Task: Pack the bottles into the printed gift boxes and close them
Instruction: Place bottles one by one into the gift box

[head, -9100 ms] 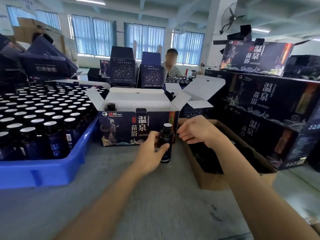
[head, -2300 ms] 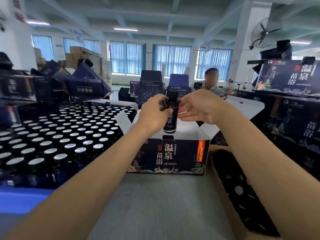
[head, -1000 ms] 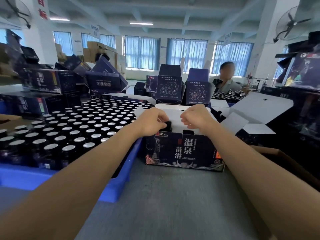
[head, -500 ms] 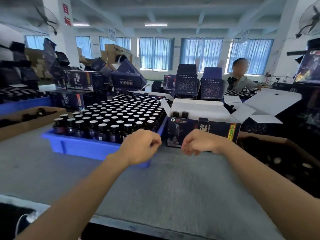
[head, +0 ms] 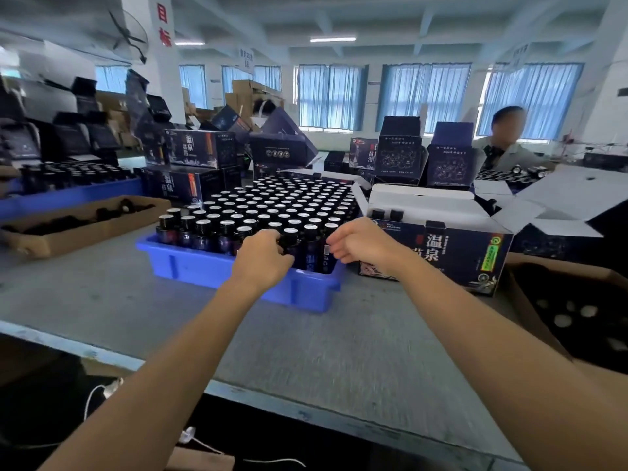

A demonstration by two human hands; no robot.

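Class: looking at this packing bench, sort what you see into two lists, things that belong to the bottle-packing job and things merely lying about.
Part of the job:
left hand
right hand
bottles
blue crate
open gift box

Lying about:
cardboard tray
white cable
wall fan

Blue crate (head: 210,266) — dark bottles (head: 272,212), silver caps.

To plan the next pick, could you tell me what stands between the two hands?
Head view: dark bottles in the blue tray's near corner stand between left hand and right hand.
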